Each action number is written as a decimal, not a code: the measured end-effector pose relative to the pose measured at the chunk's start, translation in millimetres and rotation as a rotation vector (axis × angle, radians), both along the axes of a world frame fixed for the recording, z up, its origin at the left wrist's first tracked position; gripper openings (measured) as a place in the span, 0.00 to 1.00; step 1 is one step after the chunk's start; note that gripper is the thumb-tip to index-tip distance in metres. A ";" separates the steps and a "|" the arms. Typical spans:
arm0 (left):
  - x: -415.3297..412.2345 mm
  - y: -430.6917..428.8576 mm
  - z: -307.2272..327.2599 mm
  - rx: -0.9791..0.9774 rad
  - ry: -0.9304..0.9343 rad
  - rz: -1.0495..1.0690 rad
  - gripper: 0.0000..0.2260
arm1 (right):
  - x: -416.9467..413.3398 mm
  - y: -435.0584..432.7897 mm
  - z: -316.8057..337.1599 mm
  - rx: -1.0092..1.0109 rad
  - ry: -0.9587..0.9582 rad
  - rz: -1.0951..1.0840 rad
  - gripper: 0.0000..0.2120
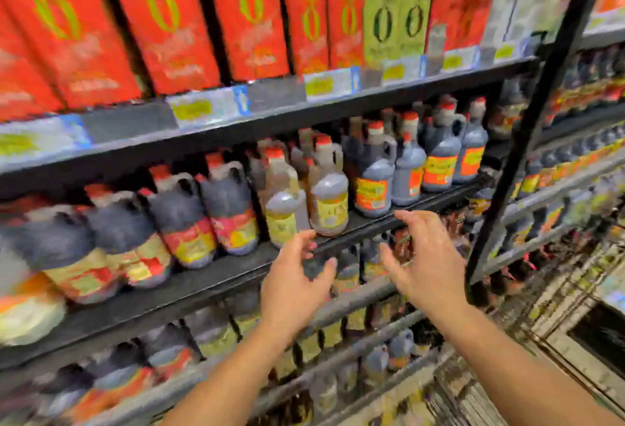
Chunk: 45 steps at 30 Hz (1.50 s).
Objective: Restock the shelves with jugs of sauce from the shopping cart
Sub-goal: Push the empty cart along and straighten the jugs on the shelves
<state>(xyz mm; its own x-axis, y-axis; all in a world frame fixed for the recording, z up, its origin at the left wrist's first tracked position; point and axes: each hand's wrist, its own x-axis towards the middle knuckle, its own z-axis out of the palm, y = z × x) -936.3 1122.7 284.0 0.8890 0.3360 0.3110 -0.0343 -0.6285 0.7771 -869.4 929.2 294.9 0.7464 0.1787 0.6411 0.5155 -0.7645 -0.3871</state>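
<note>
Shelf (216, 276) front edge carried 2 yellow-labelled jugs (329, 199); left hand (291, 287) and right hand (429, 256) hovered before it, fingers spread, empty.

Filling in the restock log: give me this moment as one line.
left hand: open, empty | right hand: open, empty | both near yellow-label jug on shelf | cart: not clearly visible

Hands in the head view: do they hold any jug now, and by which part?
Nothing is held. The left hand and right hand are open and empty, just in front of the yellow-labelled jug on the shelf.
</note>
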 end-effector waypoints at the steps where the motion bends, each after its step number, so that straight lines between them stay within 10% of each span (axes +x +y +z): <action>1: -10.9 19.9 7.3 0.003 -0.029 0.044 0.27 | -5.2 21.9 11.4 -0.002 -0.014 0.046 0.25; 20: -231.4 322.2 14.7 0.156 -0.069 0.749 0.28 | -155.7 372.0 57.8 -0.071 -0.008 0.669 0.23; 34: -227.6 404.3 24.6 -0.180 -0.041 0.960 0.46 | -170.5 513.0 103.8 -0.523 0.460 0.634 0.19; 45: -219.5 435.7 17.9 -0.326 -0.061 0.971 0.29 | -159.1 539.8 92.1 -0.336 0.402 0.618 0.20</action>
